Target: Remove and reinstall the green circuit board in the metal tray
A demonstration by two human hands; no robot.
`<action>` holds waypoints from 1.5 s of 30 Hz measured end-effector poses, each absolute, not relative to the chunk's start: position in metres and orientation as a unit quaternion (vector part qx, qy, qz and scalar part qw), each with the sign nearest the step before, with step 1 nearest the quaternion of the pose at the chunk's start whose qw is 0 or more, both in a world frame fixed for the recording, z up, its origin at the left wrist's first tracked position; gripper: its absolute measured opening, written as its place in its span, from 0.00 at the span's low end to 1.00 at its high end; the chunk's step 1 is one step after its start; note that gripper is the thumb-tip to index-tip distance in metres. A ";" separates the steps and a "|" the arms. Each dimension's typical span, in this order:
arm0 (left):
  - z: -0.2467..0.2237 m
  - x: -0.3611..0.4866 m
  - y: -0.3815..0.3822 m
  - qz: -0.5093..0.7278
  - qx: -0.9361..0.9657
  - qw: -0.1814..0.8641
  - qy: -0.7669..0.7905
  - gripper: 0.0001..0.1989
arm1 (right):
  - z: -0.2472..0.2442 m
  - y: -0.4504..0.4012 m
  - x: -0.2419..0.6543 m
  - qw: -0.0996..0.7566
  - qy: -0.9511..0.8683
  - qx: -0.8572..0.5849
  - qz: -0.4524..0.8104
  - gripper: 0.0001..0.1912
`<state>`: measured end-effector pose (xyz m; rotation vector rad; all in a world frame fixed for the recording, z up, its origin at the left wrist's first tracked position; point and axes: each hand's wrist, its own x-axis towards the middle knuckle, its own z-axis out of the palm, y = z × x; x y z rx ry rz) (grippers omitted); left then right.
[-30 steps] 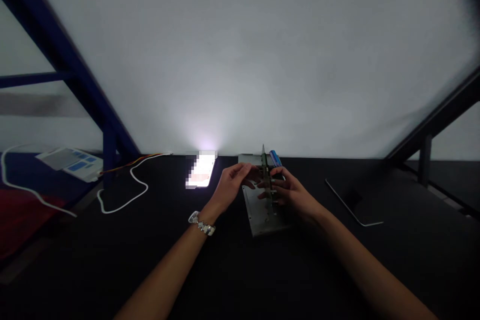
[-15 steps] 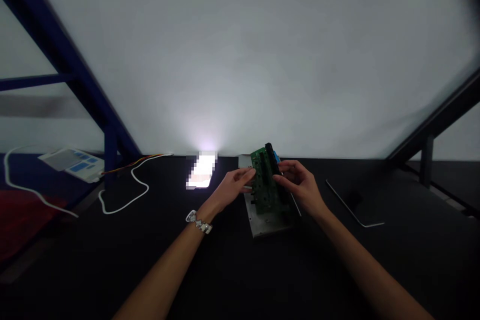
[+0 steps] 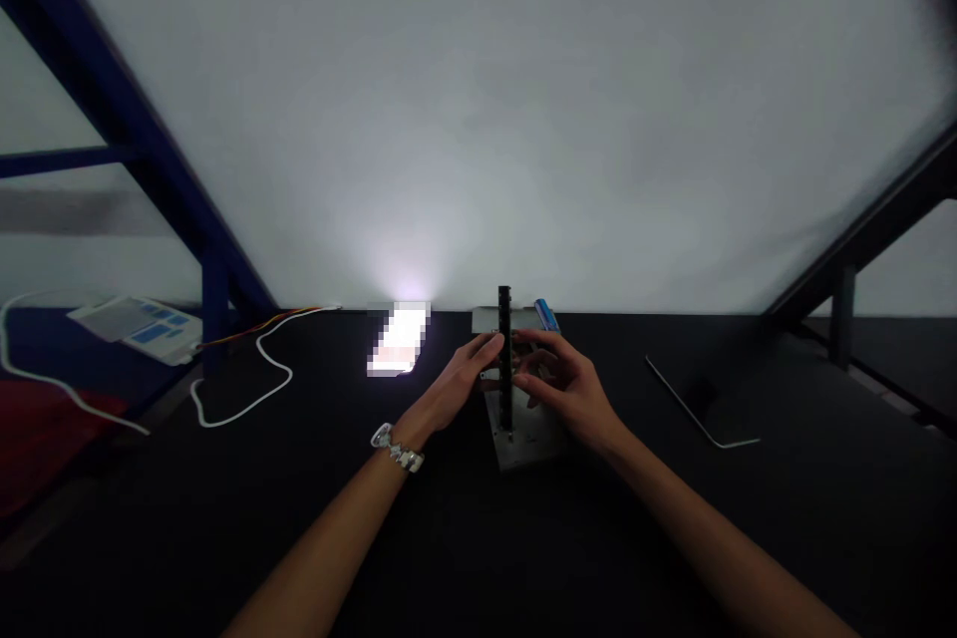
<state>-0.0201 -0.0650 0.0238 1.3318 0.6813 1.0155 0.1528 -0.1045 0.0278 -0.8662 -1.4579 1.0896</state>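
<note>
A circuit board (image 3: 505, 359), seen nearly edge-on with a long black part along the edge that faces me, stands over a grey metal plate (image 3: 532, 439). My left hand (image 3: 460, 377) grips the board from the left, fingers bent against its side. From the right, my right hand (image 3: 564, 384) pinches the same board with thumb and fingertips near its middle. Behind the right hand, a blue cylindrical object (image 3: 545, 314) lies at the plate's far end. The board's green face is turned out of sight.
A brightly lit, blurred-out screen (image 3: 400, 339) lies left of the plate. Farther left are a white cable (image 3: 288, 379) and a white-and-blue sheet (image 3: 139, 327). An L-shaped metal rod (image 3: 695, 417) rests on the black table (image 3: 449, 548) at right. Blue frame bars (image 3: 160, 155) rise at left.
Both hands have turned the circuit board from showing its green face to nearly edge-on. My right hand has shifted left, uncovering the blue object behind it.
</note>
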 end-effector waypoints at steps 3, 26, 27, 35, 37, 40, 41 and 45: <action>0.020 -0.017 -0.065 0.424 0.527 0.672 0.301 0.23 | 0.027 -0.105 0.152 0.525 -0.613 -0.374 0.458 0.23; 0.008 -0.017 -0.050 0.461 0.529 0.611 0.366 0.21 | 0.015 -0.096 0.165 0.601 -0.521 -0.474 0.378 0.17; 0.010 -0.017 -0.052 0.447 0.535 0.618 0.364 0.22 | 0.015 -0.098 0.163 0.597 -0.530 -0.477 0.369 0.16; 0.016 -0.016 -0.062 0.418 0.564 0.631 0.330 0.24 | 0.014 -0.108 0.144 0.563 -0.582 -0.422 0.408 0.12; 0.014 -0.016 -0.061 0.425 0.575 0.614 0.335 0.24 | 0.014 -0.110 0.142 0.534 -0.607 -0.408 0.424 0.13; 0.010 -0.018 -0.058 0.432 0.570 0.614 0.334 0.24 | 0.013 -0.111 0.140 0.496 -0.639 -0.409 0.423 0.15; 0.009 -0.018 -0.057 0.435 0.562 0.620 0.332 0.25 | 0.012 -0.110 0.141 0.493 -0.643 -0.414 0.415 0.15; 0.008 -0.018 -0.056 0.458 0.505 0.661 0.315 0.26 | 0.008 -0.102 0.148 0.514 -0.630 -0.460 0.357 0.14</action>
